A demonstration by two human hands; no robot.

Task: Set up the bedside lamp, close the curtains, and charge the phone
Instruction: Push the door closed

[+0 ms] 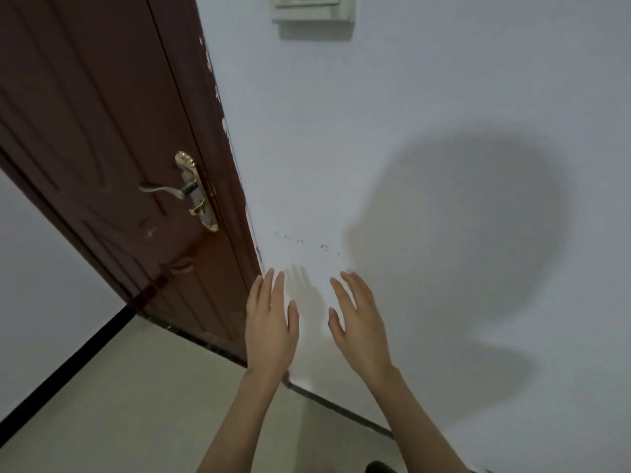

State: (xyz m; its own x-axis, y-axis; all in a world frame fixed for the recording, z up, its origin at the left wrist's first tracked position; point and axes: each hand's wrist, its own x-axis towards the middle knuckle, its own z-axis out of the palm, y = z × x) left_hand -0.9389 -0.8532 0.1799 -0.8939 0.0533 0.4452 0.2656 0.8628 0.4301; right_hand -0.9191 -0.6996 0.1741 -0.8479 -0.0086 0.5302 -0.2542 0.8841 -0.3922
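No lamp, curtain or phone shows in the head view. My left hand [271, 324] and my right hand [358, 324] are both stretched out in front of me, palms down, fingers apart and holding nothing. They hover side by side before a white wall [392, 148], close to the edge of a door. Their faint shadows fall on the wall just above the fingertips.
A dark brown door [112, 148] with a brass lever handle [191, 191] stands closed on the left. A white wall-mounted box [312, 10] hangs at the top. Beige floor tiles [136, 404] with a black skirting line [65, 370] lie below. A large head shadow darkens the wall at right.
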